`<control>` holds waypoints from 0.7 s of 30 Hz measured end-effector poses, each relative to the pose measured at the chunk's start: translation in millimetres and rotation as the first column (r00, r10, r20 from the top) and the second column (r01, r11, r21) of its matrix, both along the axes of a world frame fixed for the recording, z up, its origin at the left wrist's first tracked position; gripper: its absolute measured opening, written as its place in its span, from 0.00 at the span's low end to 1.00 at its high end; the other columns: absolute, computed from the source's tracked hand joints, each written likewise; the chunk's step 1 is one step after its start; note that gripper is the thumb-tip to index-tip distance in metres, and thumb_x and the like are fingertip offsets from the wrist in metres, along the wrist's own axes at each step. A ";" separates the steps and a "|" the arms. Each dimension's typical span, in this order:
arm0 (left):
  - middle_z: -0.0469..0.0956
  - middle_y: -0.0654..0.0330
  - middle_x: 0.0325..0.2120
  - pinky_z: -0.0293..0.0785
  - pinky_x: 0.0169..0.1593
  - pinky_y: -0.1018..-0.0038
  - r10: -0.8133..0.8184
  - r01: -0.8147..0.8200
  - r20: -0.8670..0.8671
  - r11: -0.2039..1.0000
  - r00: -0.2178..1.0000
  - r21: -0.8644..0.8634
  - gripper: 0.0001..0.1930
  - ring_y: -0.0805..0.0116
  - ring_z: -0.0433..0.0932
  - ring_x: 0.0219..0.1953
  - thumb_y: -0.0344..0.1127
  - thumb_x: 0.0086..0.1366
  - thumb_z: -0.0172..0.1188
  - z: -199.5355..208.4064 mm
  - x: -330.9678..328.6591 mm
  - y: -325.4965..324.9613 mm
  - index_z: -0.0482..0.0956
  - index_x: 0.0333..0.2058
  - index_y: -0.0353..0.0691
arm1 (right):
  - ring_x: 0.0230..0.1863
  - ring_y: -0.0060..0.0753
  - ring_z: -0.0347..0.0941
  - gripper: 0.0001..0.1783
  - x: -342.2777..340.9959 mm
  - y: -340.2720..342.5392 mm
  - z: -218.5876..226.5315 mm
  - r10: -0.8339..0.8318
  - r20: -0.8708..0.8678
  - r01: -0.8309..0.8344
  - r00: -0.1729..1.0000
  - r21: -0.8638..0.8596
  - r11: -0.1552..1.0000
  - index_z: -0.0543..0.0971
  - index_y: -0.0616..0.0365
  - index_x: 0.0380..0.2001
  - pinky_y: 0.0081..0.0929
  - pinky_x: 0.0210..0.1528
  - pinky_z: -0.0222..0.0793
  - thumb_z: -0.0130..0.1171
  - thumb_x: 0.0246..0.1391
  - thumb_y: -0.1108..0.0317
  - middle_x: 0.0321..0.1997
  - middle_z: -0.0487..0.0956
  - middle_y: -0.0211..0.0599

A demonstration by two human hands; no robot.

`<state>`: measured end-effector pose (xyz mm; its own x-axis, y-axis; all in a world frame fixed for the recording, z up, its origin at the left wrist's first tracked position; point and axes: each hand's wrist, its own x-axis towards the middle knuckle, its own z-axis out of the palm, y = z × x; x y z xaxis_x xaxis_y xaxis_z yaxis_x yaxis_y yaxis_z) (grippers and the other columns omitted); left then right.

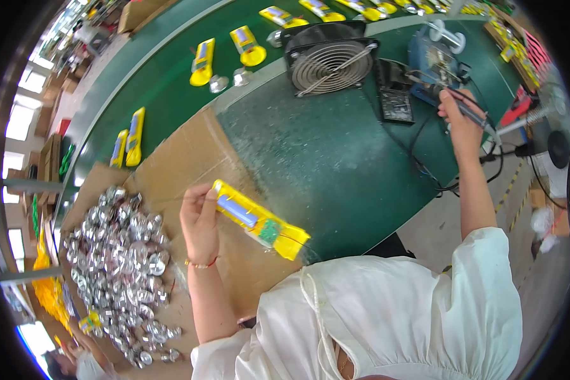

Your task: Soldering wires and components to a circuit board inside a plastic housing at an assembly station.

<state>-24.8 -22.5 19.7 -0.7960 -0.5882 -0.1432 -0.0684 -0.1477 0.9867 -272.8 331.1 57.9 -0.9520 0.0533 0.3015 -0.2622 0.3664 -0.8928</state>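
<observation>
My left hand [200,221] grips the upper end of a yellow plastic flashlight housing [290,240] above the cardboard. Inside the housing lie a blue cylindrical battery [237,211] and a green circuit board [270,232]; thin wires show by its wider end. At the right, my right hand [460,114] is closed around a soldering iron [470,113]. The iron's tip reaches toward a blue solder stand [424,54] with a white spool on top, and cannot be made out clearly there. A black tray [396,104] sits just left of the stand.
A heap of shiny reflector cups [120,266] covers the cardboard [190,158] at left. A black fan [329,63] with a wire grille stands at the back. Yellow housings [202,62] line the green belt beyond. Black cables [415,149] trail near my right arm. Another person [85,358] works at lower left.
</observation>
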 end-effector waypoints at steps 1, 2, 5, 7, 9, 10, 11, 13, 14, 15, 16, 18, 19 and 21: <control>0.73 0.65 0.30 0.68 0.32 0.84 -0.008 0.008 -0.023 1.000 1.000 0.003 0.05 0.80 0.71 0.31 0.29 0.63 0.51 6.0 1.2 6.9 0.70 0.37 0.37 | 0.23 0.15 0.70 0.13 -3.4 -4.1 2.2 0.013 -0.028 -0.012 1.000 0.038 0.999 0.77 0.61 0.32 0.12 0.23 0.61 0.59 0.49 0.62 0.23 0.76 0.29; 0.73 0.65 0.29 0.68 0.32 0.84 -0.013 0.013 -0.044 1.000 0.999 0.005 0.06 0.81 0.71 0.31 0.29 0.63 0.51 11.3 0.4 14.5 0.70 0.38 0.37 | 0.22 0.15 0.70 0.13 -16.4 -1.9 -2.6 0.054 -0.035 -0.051 0.998 0.070 0.996 0.77 0.61 0.32 0.12 0.23 0.61 0.59 0.49 0.62 0.22 0.76 0.28; 0.73 0.66 0.28 0.66 0.29 0.85 -0.033 0.032 -0.024 0.999 0.999 -0.025 0.06 0.82 0.69 0.27 0.29 0.62 0.51 24.1 -5.7 32.1 0.71 0.38 0.35 | 0.24 0.15 0.70 0.17 -46.7 -3.7 -5.8 0.067 0.193 -0.112 0.979 0.234 0.966 0.78 0.60 0.36 0.13 0.26 0.64 0.61 0.46 0.59 0.26 0.77 0.30; 0.74 0.64 0.29 0.69 0.32 0.84 -0.056 0.060 -0.074 0.997 0.996 0.055 0.06 0.80 0.72 0.29 0.29 0.62 0.52 27.0 -4.9 41.9 0.71 0.37 0.35 | 0.25 0.14 0.71 0.20 -50.2 -15.2 -23.4 0.055 0.218 -0.067 0.974 0.049 0.997 0.76 0.59 0.39 0.12 0.27 0.63 0.63 0.44 0.59 0.27 0.77 0.29; 0.75 0.62 0.30 0.72 0.35 0.82 -0.057 0.065 -0.071 0.991 0.996 0.119 0.06 0.78 0.74 0.30 0.29 0.62 0.53 32.3 -1.7 49.1 0.71 0.37 0.35 | 0.28 0.15 0.72 0.21 -35.7 -27.6 -33.0 0.111 0.278 -0.074 0.954 -0.138 0.988 0.74 0.59 0.41 0.11 0.27 0.63 0.64 0.43 0.61 0.31 0.78 0.29; 0.75 0.62 0.30 0.72 0.35 0.82 -0.048 0.055 -0.067 0.991 0.997 0.121 0.06 0.78 0.74 0.30 0.29 0.62 0.53 31.5 0.7 50.3 0.71 0.37 0.35 | 0.29 0.16 0.72 0.21 -27.9 -29.4 -37.0 0.149 0.354 -0.063 0.923 -0.242 0.968 0.74 0.59 0.41 0.11 0.26 0.62 0.64 0.43 0.62 0.32 0.78 0.30; 0.75 0.62 0.30 0.72 0.34 0.82 -0.066 0.072 -0.048 0.988 0.997 0.134 0.07 0.78 0.74 0.30 0.29 0.62 0.53 30.4 1.9 51.9 0.71 0.38 0.34 | 0.30 0.16 0.73 0.20 -14.1 -31.3 -41.7 0.247 0.422 -0.035 0.872 -0.451 0.892 0.72 0.60 0.42 0.10 0.26 0.63 0.62 0.45 0.63 0.35 0.78 0.31; 0.76 0.62 0.30 0.72 0.34 0.82 -0.076 0.078 -0.024 0.986 0.997 0.147 0.07 0.78 0.74 0.29 0.29 0.62 0.53 28.7 5.4 51.4 0.71 0.38 0.34 | 0.29 0.17 0.73 0.19 26.2 -52.4 -36.5 0.441 0.473 -0.140 0.763 -0.545 0.827 0.71 0.60 0.45 0.10 0.25 0.64 0.57 0.50 0.65 0.36 0.78 0.33; 0.76 0.62 0.30 0.72 0.34 0.82 -0.076 0.077 -0.013 0.987 0.997 0.138 0.08 0.78 0.74 0.30 0.30 0.62 0.53 26.5 6.8 50.5 0.71 0.38 0.34 | 0.29 0.17 0.73 0.18 49.9 -65.8 -30.2 0.514 0.434 -0.283 0.740 -0.493 0.823 0.71 0.60 0.45 0.11 0.25 0.64 0.55 0.51 0.65 0.35 0.78 0.34; 0.76 0.62 0.31 0.72 0.34 0.83 -0.068 0.067 0.000 0.990 0.998 0.127 0.08 0.78 0.74 0.30 0.30 0.62 0.53 25.7 11.1 50.9 0.72 0.38 0.33 | 0.29 0.18 0.73 0.16 68.0 -76.7 -27.1 0.646 0.386 -0.464 0.659 -0.467 0.753 0.72 0.60 0.44 0.11 0.25 0.65 0.53 0.52 0.65 0.35 0.78 0.35; 0.76 0.62 0.31 0.72 0.34 0.83 -0.075 0.074 0.004 0.988 0.997 0.138 0.08 0.78 0.74 0.30 0.30 0.62 0.53 26.1 11.9 52.1 0.72 0.38 0.33 | 0.29 0.19 0.73 0.15 86.5 -85.6 -20.9 0.704 0.399 -0.563 0.588 -0.423 0.710 0.72 0.59 0.43 0.13 0.27 0.66 0.52 0.53 0.65 0.34 0.78 0.35; 0.76 0.62 0.30 0.71 0.33 0.84 -0.098 0.093 0.046 0.990 0.994 0.103 0.09 0.80 0.74 0.30 0.31 0.62 0.54 30.2 9.7 54.4 0.73 0.38 0.33 | 0.33 0.18 0.72 0.16 113.5 -99.1 -22.0 0.866 0.326 -0.723 0.380 -0.479 0.498 0.71 0.59 0.44 0.15 0.31 0.68 0.53 0.54 0.64 0.35 0.77 0.34; 0.76 0.62 0.30 0.71 0.33 0.84 -0.103 0.098 0.046 0.990 0.994 0.106 0.09 0.80 0.74 0.30 0.31 0.62 0.54 28.8 8.7 55.9 0.73 0.38 0.33 | 0.35 0.18 0.71 0.17 127.7 -104.5 -24.4 0.890 0.353 -0.705 0.287 -0.552 0.446 0.70 0.60 0.45 0.16 0.33 0.68 0.53 0.55 0.63 0.37 0.76 0.34; 0.76 0.63 0.29 0.69 0.31 0.85 -0.043 0.039 0.023 0.985 0.999 0.167 0.09 0.81 0.73 0.29 0.32 0.62 0.54 23.6 9.2 58.7 0.74 0.38 0.34 | 0.38 0.18 0.70 0.24 146.4 -111.0 -25.7 0.917 0.396 -0.643 0.052 -0.689 0.335 0.65 0.63 0.51 0.18 0.40 0.67 0.52 0.55 0.60 0.39 0.74 0.33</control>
<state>-15.6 36.2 43.3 -0.8136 -0.5213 -0.2576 -0.1037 -0.3058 0.9464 -126.4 220.1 32.2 -0.3144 -0.9208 -0.2309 0.4323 0.0777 -0.8984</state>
